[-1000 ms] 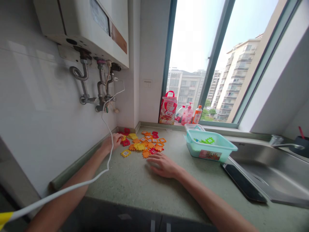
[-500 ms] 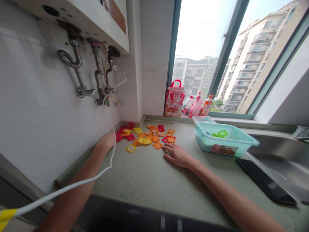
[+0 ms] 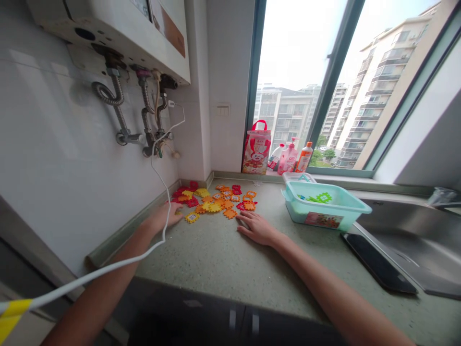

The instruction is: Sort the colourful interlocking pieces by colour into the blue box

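Note:
A scatter of flat toy pieces (image 3: 216,199) in red, orange and yellow lies in the counter's back left corner. My left hand (image 3: 163,217) rests flat on the counter at the left edge of the pile, fingers near a yellow piece (image 3: 192,217). My right hand (image 3: 256,227) lies palm down, fingers spread, just in front of the pile's right end, close to an orange piece (image 3: 230,213). Neither hand holds anything. A pale teal plastic bin (image 3: 326,206) with green pieces (image 3: 321,198) inside stands to the right of my right hand.
A white cable (image 3: 158,182) hangs from the wall heater (image 3: 118,29) across my left forearm. A dark phone (image 3: 378,263) lies by the steel sink (image 3: 414,235). A red gift bag (image 3: 256,154) and bottles (image 3: 295,157) stand on the windowsill.
My left hand has slid back from the pile's far left toward me and now lies flat by the yellow piece. My right hand stays in front of the pile. The view shifted slightly.

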### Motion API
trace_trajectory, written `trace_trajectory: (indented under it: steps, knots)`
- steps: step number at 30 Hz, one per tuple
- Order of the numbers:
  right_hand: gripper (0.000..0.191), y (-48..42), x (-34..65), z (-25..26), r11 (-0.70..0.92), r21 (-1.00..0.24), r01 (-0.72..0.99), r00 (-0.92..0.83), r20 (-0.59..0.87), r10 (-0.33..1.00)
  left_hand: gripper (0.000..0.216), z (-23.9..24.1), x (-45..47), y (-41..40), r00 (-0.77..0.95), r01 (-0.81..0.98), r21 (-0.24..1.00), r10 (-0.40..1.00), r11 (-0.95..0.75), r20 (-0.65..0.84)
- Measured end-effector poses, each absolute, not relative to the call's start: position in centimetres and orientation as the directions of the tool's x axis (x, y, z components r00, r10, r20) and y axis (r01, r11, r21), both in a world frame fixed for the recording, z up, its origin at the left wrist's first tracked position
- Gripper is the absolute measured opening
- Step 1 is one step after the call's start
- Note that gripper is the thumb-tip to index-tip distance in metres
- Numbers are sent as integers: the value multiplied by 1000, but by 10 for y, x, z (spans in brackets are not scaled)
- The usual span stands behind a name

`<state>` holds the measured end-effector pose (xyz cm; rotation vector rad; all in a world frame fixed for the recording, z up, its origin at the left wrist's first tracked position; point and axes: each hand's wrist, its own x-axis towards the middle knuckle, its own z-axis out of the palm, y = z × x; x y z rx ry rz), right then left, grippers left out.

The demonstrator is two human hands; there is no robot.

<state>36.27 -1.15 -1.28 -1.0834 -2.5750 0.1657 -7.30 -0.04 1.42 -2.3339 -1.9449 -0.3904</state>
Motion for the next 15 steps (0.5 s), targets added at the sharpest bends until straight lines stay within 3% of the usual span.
trace_trajectory:
  steps: [8,15]
  knots:
    - [56,-11,366,-16,717,-243,653,-664,272,697,84,12,-96,-14,197,965,106,930,-240,311]
    - [54,-16,369,-13,729,-223,647,-677,270,684,65,4,-71,-25,135,986,77,980,-147,148]
